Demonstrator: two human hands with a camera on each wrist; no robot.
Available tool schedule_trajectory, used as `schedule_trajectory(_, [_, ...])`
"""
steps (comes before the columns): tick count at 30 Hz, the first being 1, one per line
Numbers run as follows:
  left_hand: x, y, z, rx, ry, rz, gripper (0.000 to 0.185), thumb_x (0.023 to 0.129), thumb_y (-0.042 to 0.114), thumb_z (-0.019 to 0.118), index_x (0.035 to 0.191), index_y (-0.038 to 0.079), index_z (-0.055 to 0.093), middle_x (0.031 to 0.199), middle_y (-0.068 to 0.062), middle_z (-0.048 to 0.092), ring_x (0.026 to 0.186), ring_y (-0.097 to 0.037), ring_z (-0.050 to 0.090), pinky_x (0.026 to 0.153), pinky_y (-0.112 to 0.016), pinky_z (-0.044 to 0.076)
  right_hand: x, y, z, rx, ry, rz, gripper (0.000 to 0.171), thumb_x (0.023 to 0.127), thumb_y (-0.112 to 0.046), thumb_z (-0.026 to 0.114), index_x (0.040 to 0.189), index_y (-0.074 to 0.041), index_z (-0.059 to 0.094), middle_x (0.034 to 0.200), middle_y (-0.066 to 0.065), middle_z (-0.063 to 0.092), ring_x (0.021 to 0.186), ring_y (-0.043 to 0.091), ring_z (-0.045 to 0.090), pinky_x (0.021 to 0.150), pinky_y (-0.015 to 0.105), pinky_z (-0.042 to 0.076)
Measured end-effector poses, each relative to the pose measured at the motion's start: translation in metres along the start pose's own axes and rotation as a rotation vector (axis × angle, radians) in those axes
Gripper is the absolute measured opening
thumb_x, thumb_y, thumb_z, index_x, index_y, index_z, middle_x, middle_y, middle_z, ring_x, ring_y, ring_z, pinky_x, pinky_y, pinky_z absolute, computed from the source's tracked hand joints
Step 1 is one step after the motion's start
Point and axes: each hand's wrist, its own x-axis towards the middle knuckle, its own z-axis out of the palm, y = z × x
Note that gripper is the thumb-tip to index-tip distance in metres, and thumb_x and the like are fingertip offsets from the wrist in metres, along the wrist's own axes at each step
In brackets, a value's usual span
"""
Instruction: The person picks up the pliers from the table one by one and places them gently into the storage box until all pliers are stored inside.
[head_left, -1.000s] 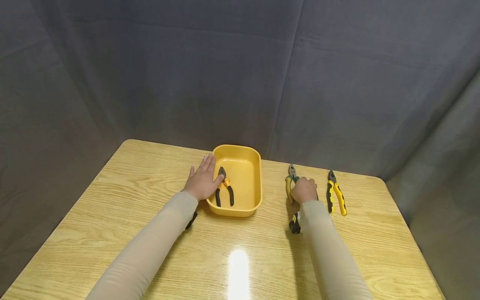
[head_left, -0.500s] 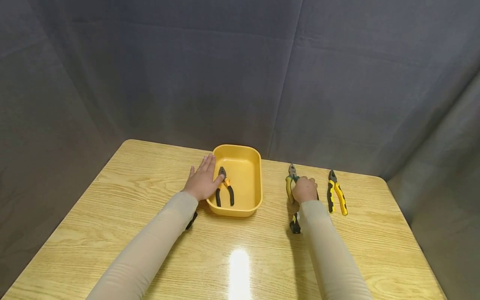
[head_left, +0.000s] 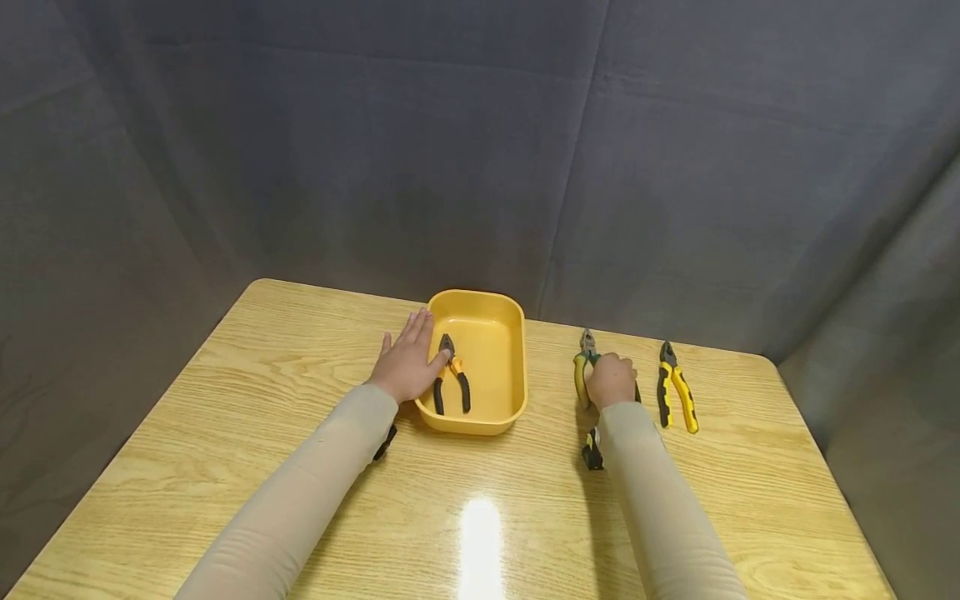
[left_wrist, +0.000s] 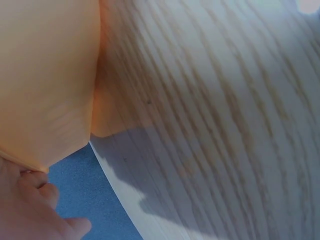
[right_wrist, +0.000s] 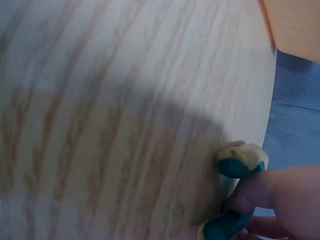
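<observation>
My left hand (head_left: 405,365) rests on the left rim of a yellow plastic tray (head_left: 495,429), fingers straight and thumb over the inside. Close by the thumb lies a pair of pliers (head_left: 459,368) with black and orange handles, flat in the tray. In the left wrist view, fingertips (left_wrist: 49,195) stand right at the tray wall (left_wrist: 45,90). My right hand (head_left: 611,382) grips a pair of green-and-yellow combination pliers (head_left: 581,379) by the handles, their metal nose pointing to the back edge. The right wrist view shows its thumb (right_wrist: 255,192) between the spread handles (right_wrist: 235,169).
Another pair of pliers (head_left: 677,387), yellow and black, lies on the wooden table (head_left: 555,533) to the right of my right hand. Behind the table's back edge hangs a grey curtain (head_left: 420,167). A bright reflection shows on the front of the tabletop.
</observation>
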Motion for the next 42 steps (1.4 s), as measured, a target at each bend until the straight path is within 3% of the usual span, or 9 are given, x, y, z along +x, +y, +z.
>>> schedule_trajectory(5, [0.000,0.000,0.001,0.005,0.004,0.005,0.077,0.108,0.048,0.037,0.164,0.008,0.002,0.171,-0.007,-0.002,0.157,-0.024,-0.002,0.122,-0.060,0.002,0.000,0.002,-0.002,0.034,-0.004,0.006,0.036,0.096,-0.003,0.053,0.119,0.024,0.052,0.113,0.041,0.058,0.111,0.055,0.056,0.098,0.060,0.046])
schedule_trajectory(9, [0.002,-0.001,0.002,0.004,0.005,0.005,0.076,0.108,0.049,0.036,0.164,0.009,0.002,0.171,-0.005,-0.003,0.157,-0.022,-0.003,0.122,-0.059,0.001,0.001,0.007,0.000,0.102,-0.008,0.005,0.025,0.092,-0.001,0.058,0.107,0.018,0.060,0.100,0.034,0.065,0.090,0.044,0.065,0.079,0.050,0.054])
schedule_trajectory(11, [0.002,-0.001,0.002,0.001,0.003,0.005,0.076,0.108,0.049,0.036,0.164,0.009,0.002,0.171,-0.005,-0.003,0.156,-0.022,-0.003,0.123,-0.058,0.001,0.003,0.009,0.000,0.136,-0.017,0.006,0.020,0.092,-0.002,0.060,0.100,0.015,0.064,0.092,0.029,0.067,0.077,0.035,0.064,0.067,0.044,0.053])
schedule_trajectory(14, [0.002,-0.001,0.002,-0.001,0.002,0.007,0.076,0.108,0.049,0.036,0.164,0.009,0.001,0.170,-0.005,-0.003,0.156,-0.022,-0.003,0.123,-0.059,0.001,0.004,0.011,0.000,0.164,-0.033,0.017,0.018,0.092,-0.004,0.063,0.095,0.013,0.066,0.085,0.024,0.067,0.069,0.027,0.059,0.060,0.037,0.051])
schedule_trajectory(24, [0.002,-0.003,0.002,-0.011,0.004,0.008,0.076,0.108,0.049,0.036,0.164,0.009,0.001,0.171,-0.006,-0.002,0.156,-0.023,-0.003,0.122,-0.059,0.000,0.002,0.011,-0.003,0.233,-0.046,0.023,0.016,0.088,-0.006,0.069,0.082,0.006,0.062,0.070,0.011,0.055,0.062,0.022,0.054,0.056,0.033,0.049])
schedule_trajectory(35, [0.003,-0.004,0.003,-0.013,0.007,0.007,0.077,0.108,0.049,0.037,0.164,0.009,0.002,0.171,-0.005,-0.002,0.156,-0.022,-0.003,0.122,-0.059,0.001,0.001,0.017,-0.006,0.313,-0.061,0.056,0.021,0.088,-0.012,0.069,0.077,0.004,0.060,0.063,0.005,0.051,0.055,0.017,0.050,0.052,0.028,0.043])
schedule_trajectory(39, [0.003,-0.004,0.002,-0.011,0.007,0.005,0.077,0.108,0.048,0.037,0.164,0.009,0.002,0.171,-0.006,-0.001,0.156,-0.022,-0.002,0.122,-0.059,0.001,-0.001,0.019,-0.008,0.385,-0.095,0.093,0.022,0.091,-0.015,0.068,0.080,0.003,0.061,0.066,0.006,0.053,0.055,0.016,0.054,0.053,0.029,0.050])
schedule_trajectory(42, [0.002,-0.004,0.002,-0.013,0.006,0.004,0.077,0.108,0.048,0.037,0.164,0.009,0.002,0.171,-0.006,-0.001,0.156,-0.022,-0.003,0.122,-0.059,0.001,-0.002,0.021,-0.009,0.509,-0.143,0.127,0.024,0.094,-0.013,0.065,0.091,0.010,0.068,0.069,0.007,0.063,0.054,0.013,0.062,0.054,0.031,0.057])
